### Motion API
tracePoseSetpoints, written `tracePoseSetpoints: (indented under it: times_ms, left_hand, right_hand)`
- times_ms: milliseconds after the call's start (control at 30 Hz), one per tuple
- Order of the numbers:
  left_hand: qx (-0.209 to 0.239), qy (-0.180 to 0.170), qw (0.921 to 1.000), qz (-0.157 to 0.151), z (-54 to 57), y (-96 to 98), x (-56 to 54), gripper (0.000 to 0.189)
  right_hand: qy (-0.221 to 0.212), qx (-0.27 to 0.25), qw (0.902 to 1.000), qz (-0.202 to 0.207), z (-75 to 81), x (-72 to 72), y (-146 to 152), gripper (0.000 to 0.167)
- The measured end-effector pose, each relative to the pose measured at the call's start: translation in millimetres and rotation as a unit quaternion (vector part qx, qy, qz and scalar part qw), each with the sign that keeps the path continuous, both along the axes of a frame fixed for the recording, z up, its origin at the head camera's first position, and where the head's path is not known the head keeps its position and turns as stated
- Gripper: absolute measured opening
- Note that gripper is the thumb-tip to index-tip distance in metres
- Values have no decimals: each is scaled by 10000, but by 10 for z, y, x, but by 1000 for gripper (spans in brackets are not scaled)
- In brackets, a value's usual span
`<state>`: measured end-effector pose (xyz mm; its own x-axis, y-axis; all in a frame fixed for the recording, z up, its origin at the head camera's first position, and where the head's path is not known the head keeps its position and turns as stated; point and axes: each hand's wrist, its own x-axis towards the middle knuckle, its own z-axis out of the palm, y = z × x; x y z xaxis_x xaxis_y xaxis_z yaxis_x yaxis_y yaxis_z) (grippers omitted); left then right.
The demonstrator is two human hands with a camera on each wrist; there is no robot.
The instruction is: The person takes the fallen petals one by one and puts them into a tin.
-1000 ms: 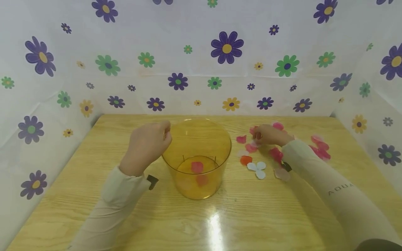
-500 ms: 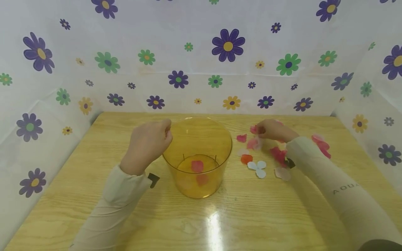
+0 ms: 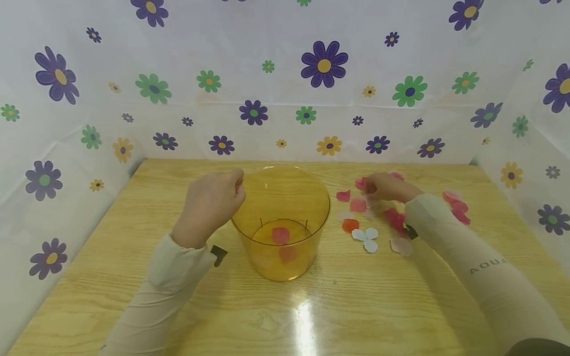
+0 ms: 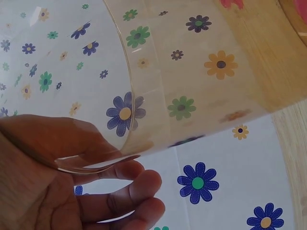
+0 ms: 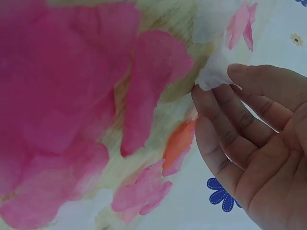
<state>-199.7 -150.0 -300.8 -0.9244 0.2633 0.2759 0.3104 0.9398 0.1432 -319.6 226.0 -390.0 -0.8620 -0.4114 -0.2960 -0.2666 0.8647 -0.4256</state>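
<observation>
A clear amber plastic bucket (image 3: 279, 198) stands upright on the wooden table, with a few petals (image 3: 280, 236) on its bottom. My left hand (image 3: 210, 205) grips its rim at the left side; the left wrist view has the rim (image 4: 132, 96) running between thumb and fingers. To the right of the bucket, my right hand (image 3: 389, 187) is low over scattered artificial petals. It pinches a white petal (image 5: 214, 74) between thumb and fingertips in the right wrist view. Large pink petals (image 5: 156, 81) lie close by on the table.
An orange-red petal (image 3: 351, 226) and a white lobed petal piece (image 3: 366, 237) lie between bucket and right arm. More pink petals (image 3: 456, 205) rest farther right. Flower-printed white cloth (image 3: 285, 89) walls in the back and sides of the table (image 3: 249, 316).
My right hand has shifted a little to the right among the petals. My left hand keeps its hold on the bucket rim, and the bucket stays in place.
</observation>
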Motion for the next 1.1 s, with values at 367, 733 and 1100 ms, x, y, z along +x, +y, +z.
tracePoseSetpoints:
  times_ms: [367, 733, 1100]
  left_hand:
    - [-29, 67, 10000, 20, -18, 10, -1, 14]
    - [-57, -4, 10000, 30, 5, 3, 1, 14]
    - [-123, -230, 9996, 80, 27, -1, -12, 12]
  right_hand:
    - [324, 118, 9985, 423, -27, -22, -19, 10]
    - [726, 100, 9972, 168, 171, 38, -2, 14]
    - [1607, -218, 9865, 203, 642, 229, -108, 6]
